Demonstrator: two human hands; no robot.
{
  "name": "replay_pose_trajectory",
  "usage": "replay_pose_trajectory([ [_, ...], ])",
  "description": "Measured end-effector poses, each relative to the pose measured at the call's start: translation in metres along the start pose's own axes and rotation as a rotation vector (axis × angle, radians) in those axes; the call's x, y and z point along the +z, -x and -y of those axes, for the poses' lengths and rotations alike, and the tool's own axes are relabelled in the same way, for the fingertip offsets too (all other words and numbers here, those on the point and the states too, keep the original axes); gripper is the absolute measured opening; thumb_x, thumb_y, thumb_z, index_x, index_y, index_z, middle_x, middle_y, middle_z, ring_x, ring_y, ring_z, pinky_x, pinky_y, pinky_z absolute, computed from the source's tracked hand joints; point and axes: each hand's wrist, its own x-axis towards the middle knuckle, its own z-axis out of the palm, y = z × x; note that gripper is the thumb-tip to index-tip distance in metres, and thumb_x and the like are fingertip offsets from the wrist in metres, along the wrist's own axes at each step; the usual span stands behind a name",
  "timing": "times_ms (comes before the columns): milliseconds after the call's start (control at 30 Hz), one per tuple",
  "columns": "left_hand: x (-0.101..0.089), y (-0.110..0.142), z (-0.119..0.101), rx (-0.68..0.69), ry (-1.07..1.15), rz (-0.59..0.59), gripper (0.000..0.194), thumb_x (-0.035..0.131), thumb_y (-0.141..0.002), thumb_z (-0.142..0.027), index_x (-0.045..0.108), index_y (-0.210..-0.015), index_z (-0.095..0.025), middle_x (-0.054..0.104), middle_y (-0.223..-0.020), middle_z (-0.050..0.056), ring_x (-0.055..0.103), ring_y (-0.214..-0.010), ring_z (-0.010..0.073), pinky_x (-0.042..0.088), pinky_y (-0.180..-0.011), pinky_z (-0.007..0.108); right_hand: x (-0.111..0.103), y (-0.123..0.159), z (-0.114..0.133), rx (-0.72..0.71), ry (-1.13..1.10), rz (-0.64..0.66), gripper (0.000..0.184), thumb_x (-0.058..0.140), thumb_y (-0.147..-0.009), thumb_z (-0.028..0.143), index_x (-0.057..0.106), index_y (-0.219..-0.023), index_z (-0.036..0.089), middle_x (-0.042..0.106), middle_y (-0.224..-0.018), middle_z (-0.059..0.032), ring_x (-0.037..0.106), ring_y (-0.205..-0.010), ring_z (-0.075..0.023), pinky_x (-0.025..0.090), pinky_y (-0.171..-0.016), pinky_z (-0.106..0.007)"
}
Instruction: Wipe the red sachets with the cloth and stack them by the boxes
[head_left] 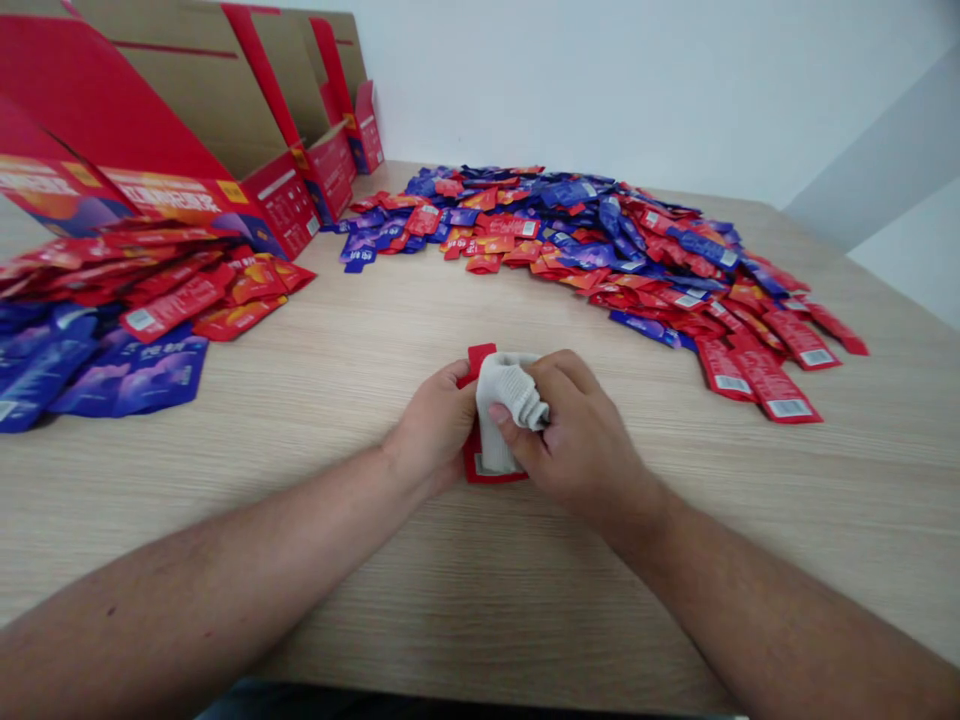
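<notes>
In the middle of the table, my left hand [442,420] grips the left edge of a red packet [474,465]. My right hand [585,430] is closed on a bunched light grey cloth [499,400] with a ribbed weave. The cloth lies against the packet's upper face and covers most of it. Only the packet's top tab, left edge and bottom edge show around it. Part of a pale label peeks out below the cloth. The fingertips of my left hand under the packet are hidden.
A wide heap of red and blue packets [555,230] curves across the back and right of the wooden table [375,590]. More red packets [180,290] and blue packets [127,370] lie at the left. Open red cartons [285,205] stand behind those, near the white wall [637,90].
</notes>
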Motion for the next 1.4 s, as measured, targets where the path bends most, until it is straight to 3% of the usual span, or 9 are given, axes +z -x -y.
replay_pose_trajectory([
  [167,0.01,0.012,0.009,-0.209,0.057,0.082,0.047,0.035,-0.105,-0.045,0.07,-0.115,-0.015,0.074,-0.086,0.011,0.072,-0.079,0.0241,0.06,-0.073,0.037,0.012,-0.005,-0.014,0.106,-0.022,-0.1,0.017,0.058,-0.097,0.038,0.061,-0.102,0.022,0.065,-0.099,-0.0087,0.062,-0.096,-0.0264,0.053,-0.086,-0.042],
  [333,0.006,0.013,0.011,-0.194,-0.08,0.003,0.047,0.041,-0.104,-0.05,0.069,-0.115,-0.014,0.074,-0.083,0.011,0.071,-0.072,0.0235,0.06,-0.07,0.037,0.01,-0.006,-0.018,0.139,-0.013,-0.113,0.016,0.06,-0.096,0.038,0.059,-0.095,0.022,0.064,-0.093,-0.007,0.062,-0.092,-0.0251,0.053,-0.084,-0.04],
  [467,0.002,0.005,0.0,0.025,-0.106,-0.183,0.045,0.043,-0.103,-0.047,0.07,-0.11,-0.013,0.075,-0.086,0.011,0.07,-0.072,0.0198,0.057,-0.07,0.031,0.01,0.004,0.002,0.051,-0.037,0.143,0.013,0.061,-0.095,0.032,0.061,-0.101,0.02,0.063,-0.102,-0.0087,0.061,-0.095,-0.0238,0.053,-0.085,-0.039],
  [600,0.001,0.003,-0.012,0.05,-0.079,-0.178,0.051,0.036,-0.104,-0.052,0.068,-0.113,-0.013,0.073,-0.082,0.011,0.069,-0.066,0.0203,0.056,-0.066,0.033,0.011,0.011,0.012,-0.032,-0.05,0.405,0.013,0.061,-0.094,0.027,0.063,-0.104,0.02,0.064,-0.106,-0.0082,0.061,-0.097,-0.0234,0.053,-0.086,-0.039],
  [767,0.008,0.012,0.001,-0.156,-0.016,0.052,0.052,0.032,-0.106,-0.051,0.067,-0.117,-0.015,0.074,-0.091,0.011,0.072,-0.082,0.0238,0.06,-0.079,0.038,0.01,-0.003,-0.013,0.116,0.05,0.038,0.016,0.058,-0.097,0.035,0.062,-0.1,0.02,0.064,-0.099,-0.0091,0.061,-0.094,-0.0249,0.051,-0.084,-0.039],
  [900,0.009,0.014,0.013,-0.221,-0.113,0.042,0.05,0.033,-0.106,-0.05,0.067,-0.116,-0.015,0.073,-0.084,0.01,0.071,-0.074,0.0229,0.06,-0.07,0.038,0.011,-0.01,-0.026,0.241,0.085,-0.074,0.024,0.057,-0.095,0.043,0.058,-0.087,0.021,0.062,-0.085,-0.0066,0.059,-0.082,-0.0243,0.048,-0.074,-0.038],
  [1100,0.006,0.009,0.004,-0.109,0.069,-0.085,0.046,0.035,-0.106,-0.044,0.067,-0.095,-0.014,0.071,-0.08,0.009,0.07,-0.075,0.0199,0.058,-0.072,0.031,0.01,0.003,0.004,0.052,0.011,0.143,0.013,0.058,-0.095,0.029,0.062,-0.102,0.019,0.062,-0.103,-0.0091,0.06,-0.098,-0.024,0.051,-0.085,-0.037],
  [1267,0.007,0.007,-0.009,-0.011,0.06,-0.135,0.05,0.031,-0.106,-0.047,0.068,-0.107,-0.014,0.071,-0.08,0.008,0.068,-0.068,0.0186,0.056,-0.068,0.031,0.003,0.008,0.009,-0.056,0.0,0.405,0.009,0.061,-0.093,0.025,0.063,-0.1,0.019,0.064,-0.107,-0.0077,0.061,-0.096,-0.0231,0.052,-0.085,-0.037],
  [1400,0.007,0.01,-0.001,-0.112,-0.033,-0.063,0.047,0.033,-0.107,-0.045,0.067,-0.12,-0.014,0.074,-0.088,0.01,0.071,-0.074,0.0214,0.059,-0.071,0.035,0.001,-0.004,-0.012,0.032,0.136,0.156,0.015,0.059,-0.096,0.03,0.064,-0.103,0.018,0.063,-0.102,-0.0095,0.06,-0.094,-0.0246,0.05,-0.084,-0.038],
])
